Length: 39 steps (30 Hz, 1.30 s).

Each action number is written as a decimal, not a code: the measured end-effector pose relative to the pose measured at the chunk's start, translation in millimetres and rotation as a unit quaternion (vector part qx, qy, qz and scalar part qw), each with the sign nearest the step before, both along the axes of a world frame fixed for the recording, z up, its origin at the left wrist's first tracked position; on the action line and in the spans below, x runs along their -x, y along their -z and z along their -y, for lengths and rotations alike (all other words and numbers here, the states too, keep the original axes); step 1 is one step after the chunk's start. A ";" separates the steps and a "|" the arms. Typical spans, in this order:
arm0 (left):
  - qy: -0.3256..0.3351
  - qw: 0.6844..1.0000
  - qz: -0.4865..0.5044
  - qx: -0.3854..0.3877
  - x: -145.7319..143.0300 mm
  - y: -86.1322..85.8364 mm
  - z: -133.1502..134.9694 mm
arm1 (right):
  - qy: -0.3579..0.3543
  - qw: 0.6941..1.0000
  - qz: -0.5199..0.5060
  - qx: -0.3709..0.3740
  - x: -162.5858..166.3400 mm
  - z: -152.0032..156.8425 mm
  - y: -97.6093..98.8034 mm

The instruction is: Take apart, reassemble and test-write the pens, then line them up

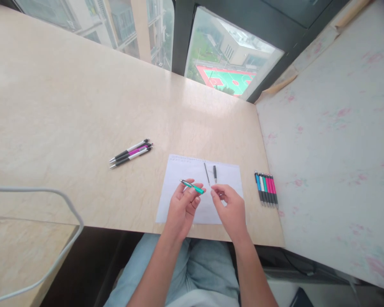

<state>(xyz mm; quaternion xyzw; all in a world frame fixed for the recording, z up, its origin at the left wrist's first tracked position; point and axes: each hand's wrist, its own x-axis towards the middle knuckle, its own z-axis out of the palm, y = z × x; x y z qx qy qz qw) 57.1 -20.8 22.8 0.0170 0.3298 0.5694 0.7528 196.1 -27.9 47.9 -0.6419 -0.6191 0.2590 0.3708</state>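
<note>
Over the sheet of paper (176, 209), my left hand (183, 207) holds a green pen barrel (193, 186) with a dark clip end between thumb and fingers. To its right, my right hand (228, 207) is closed in a pinch, thumb against forefinger; whatever sits between the tips is too small to make out. Just beyond the hands, a thin ink refill (206, 172) and a black pen grip section (214, 173) with a metal tip lie on the paper, side by side and apart.
Several pens (131, 153) in white and purple with black grips lie to the left on the desk (83, 106). At the right edge, a row of colourful pens (266, 189) lies near the floral wall (333, 149). A white cable (64, 196) loops at lower left. Windows (227, 55) stand behind.
</note>
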 end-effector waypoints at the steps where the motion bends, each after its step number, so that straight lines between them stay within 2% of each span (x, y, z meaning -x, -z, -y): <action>1: 0.006 1.000 0.007 -0.002 -0.7 1.4 0.3 | 0.000 1.000 0.003 -0.002 0.0 2.1 -3.3; 5: 0.034 0.999 0.040 -0.012 -4.4 8.6 1.9 | -0.007 1.000 0.012 -0.008 0.2 5.9 -13.4; 10: 0.040 0.997 0.061 -0.027 -6.1 15.8 0.9 | -0.015 0.999 0.029 -0.005 0.9 11.2 -16.9; 18: 0.046 0.997 0.053 -0.035 -5.3 14.2 0.8 | 0.035 0.999 0.022 -0.022 3.9 15.6 -19.5; 30: 0.048 0.996 0.062 -0.043 -5.9 17.1 -1.8 | 0.009 0.999 0.039 -0.036 14.1 12.5 -23.3; 39: 0.052 0.996 0.054 -0.039 -5.6 16.9 -1.4 | 0.020 0.998 0.044 -0.050 14.8 14.8 -23.3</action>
